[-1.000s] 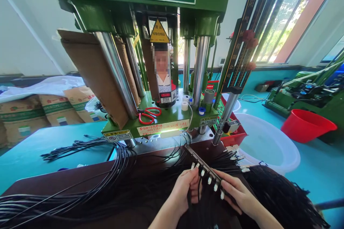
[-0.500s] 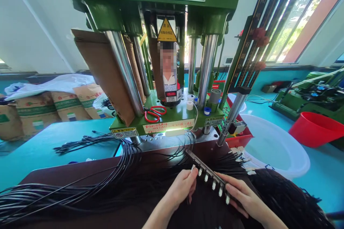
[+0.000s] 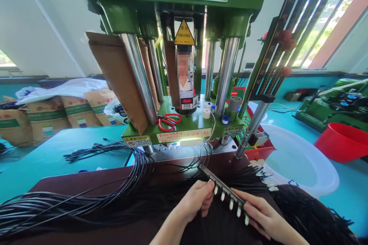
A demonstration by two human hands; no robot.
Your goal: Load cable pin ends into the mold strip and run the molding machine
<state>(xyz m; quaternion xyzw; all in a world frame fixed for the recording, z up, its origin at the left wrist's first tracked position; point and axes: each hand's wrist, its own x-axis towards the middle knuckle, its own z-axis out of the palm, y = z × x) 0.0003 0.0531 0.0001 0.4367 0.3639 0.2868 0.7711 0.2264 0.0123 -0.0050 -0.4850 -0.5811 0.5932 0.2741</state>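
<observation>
My right hand (image 3: pixel 263 212) grips the near end of a dark metal bar fixture (image 3: pixel 220 183), thumb on top and fingers behind. Several silvery cable connectors (image 3: pixel 231 203) stick out in a row along the bar's lower edge. Toward the far end, my left hand (image 3: pixel 198 199) is closed, with thumb and forefinger pinching a connector (image 3: pixel 212 180) at the bar's edge. The other fingers are curled under. Black cables (image 3: pixel 126 187) spread over the dark brown worktable (image 3: pixel 66 176) beneath and to the left of my hands.
A green press (image 3: pixel 184 122) stands behind the table, with red-handled scissors (image 3: pixel 169 121) on its ledge. More cables with pale connector ends (image 3: pixel 260 172) lie right of the bar. At right are a white tub (image 3: pixel 324 168) and a red bucket (image 3: pixel 342 141). Paper sacks (image 3: pixel 48 116) stand left.
The view has shifted a little, moving the scene rightward. My left hand's fingers have curled in more at the bar's edge. The right hand keeps its hold on the bar.
</observation>
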